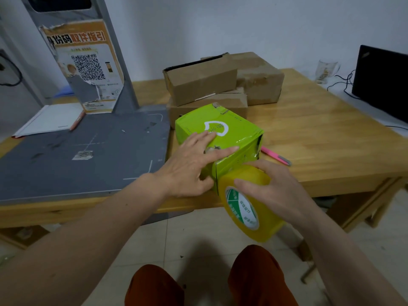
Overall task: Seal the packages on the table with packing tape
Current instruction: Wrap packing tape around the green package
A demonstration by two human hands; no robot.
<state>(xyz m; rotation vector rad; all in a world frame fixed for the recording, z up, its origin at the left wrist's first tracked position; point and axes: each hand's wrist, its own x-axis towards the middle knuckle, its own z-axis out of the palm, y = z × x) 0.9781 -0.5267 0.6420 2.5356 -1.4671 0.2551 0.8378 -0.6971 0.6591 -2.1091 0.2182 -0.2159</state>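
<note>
A: Setting? Pale wall behind; wooden surface [309, 138] running left to right; tiled floor [198, 235] below the near edge.

B: Noted; grey scale platform [77, 155] takes up the left part of the surface, with a grey post carrying a torn orange QR poster [84, 65]; white notebook [50, 120] and a pencil lie at its far left corner.

A: Packages? Green box [220, 138] sits at the near edge, centre, just right of the platform; its near end face looks scuffed and split along the corner.

B: Behind it, three brown cardboard boxes [220, 85] stacked and touching, far centre; pink pen [276, 155] lies on the wood just right of the green box.

A: Hands? Left hand [189, 166] lies flat on top of the green box, fingers straight and spread, thumb down by the near face; pressing, not gripping.

B: Right hand [276, 191] is wrapped over a yellow tape roll [249, 204], fingers curled round its rim; roll is held against the near lower corner of the green box, partly past the surface edge.

A: Far right: dark laptop [384, 82] with cables, glass mug [326, 69] beside it; person's rust-coloured knees [198, 283] at the bottom.
</note>
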